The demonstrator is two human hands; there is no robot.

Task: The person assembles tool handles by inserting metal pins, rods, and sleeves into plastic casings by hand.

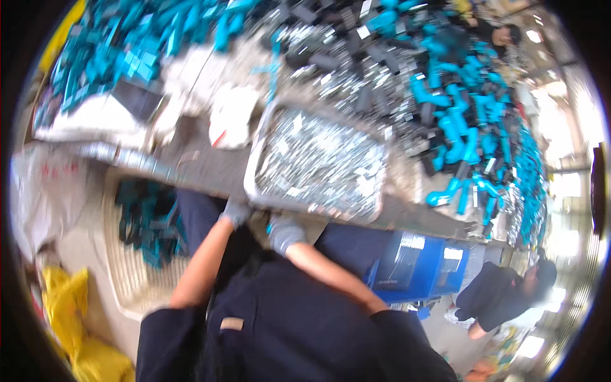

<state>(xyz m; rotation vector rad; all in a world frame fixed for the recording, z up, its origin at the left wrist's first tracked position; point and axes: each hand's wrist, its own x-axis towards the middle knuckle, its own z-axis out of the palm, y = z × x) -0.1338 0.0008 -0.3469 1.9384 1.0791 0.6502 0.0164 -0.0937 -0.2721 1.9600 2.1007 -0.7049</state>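
My left hand (238,212), in a grey glove, is at the bench's front edge, just below the near left corner of a metal tray (253,167). My right hand (286,235), gloved the same way, is close beside it, slightly lower and to the right. A small teal spot shows at the right hand's fingers; what it is cannot be made out. Motion blur and the bench edge hide the fingers of both hands. Small shiny metal pieces (318,159) fill the tray. Left of it lies a crumpled white cloth or glove (232,118).
Teal parts (137,48) heap along the far left, with black and teal parts (452,121) at the right. Below the bench stand a cream basket (137,296) of dark teal pieces and blue bins (407,267). A yellow bag (67,299) lies left. Another person (503,290) is at the right.
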